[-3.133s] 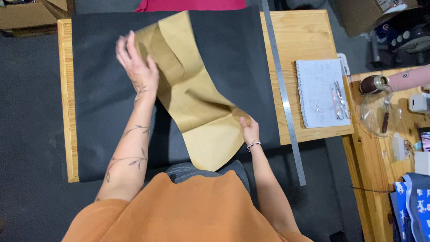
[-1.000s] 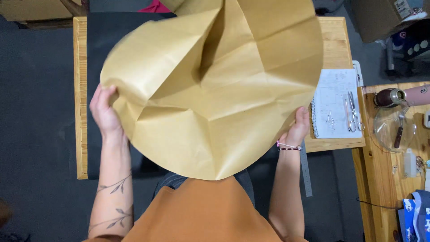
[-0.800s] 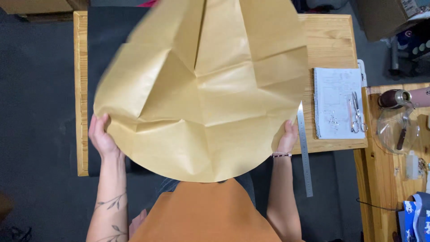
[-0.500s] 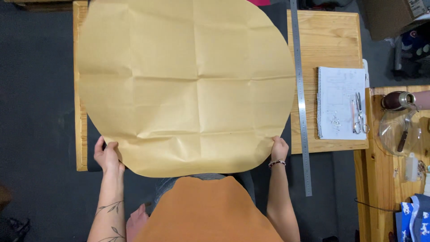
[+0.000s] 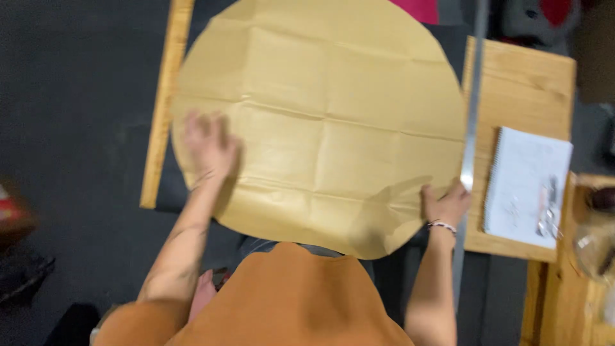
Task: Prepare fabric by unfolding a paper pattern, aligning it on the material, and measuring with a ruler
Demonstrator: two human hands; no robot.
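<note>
since 0.5 s ago the left hand [image 5: 208, 144] has let go of the edge & now lies flat, fingers spread, on the brown paper circle [image 5: 320, 122]. right hand [image 5: 446, 204] pinches its near-right edge. paper lies spread on the black sheet [image 5: 168, 192] on the wooden table [image 5: 519, 83], creased in a grid, beside the metal ruler [image 5: 473, 115].

wooden table [image 5: 522, 83] under black sheet [image 5: 168, 192]

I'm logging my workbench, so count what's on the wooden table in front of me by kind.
Round brown paper sheets: 1
Black underlays: 1
Long metal rulers: 1
Spiral notebooks: 1
Total: 4

Left hand lies flat on the paper; right hand holds its edge beside the ruler.
</note>
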